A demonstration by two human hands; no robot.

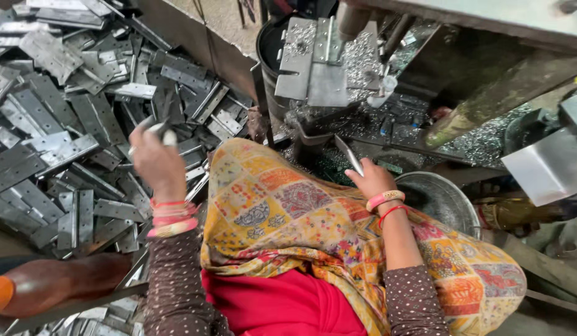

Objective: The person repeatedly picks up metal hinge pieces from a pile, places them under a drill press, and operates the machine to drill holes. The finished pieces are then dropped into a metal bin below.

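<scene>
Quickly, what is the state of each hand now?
Left hand: closed on a metal piece over the hinge pile.
Right hand: closed, holding a metal strip.

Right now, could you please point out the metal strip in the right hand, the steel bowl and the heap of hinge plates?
metal strip (349, 155), head view, mid-blade.
steel bowl (467, 208), head view, right rim.
heap of hinge plates (58, 149), head view, a plate in the middle.
</scene>
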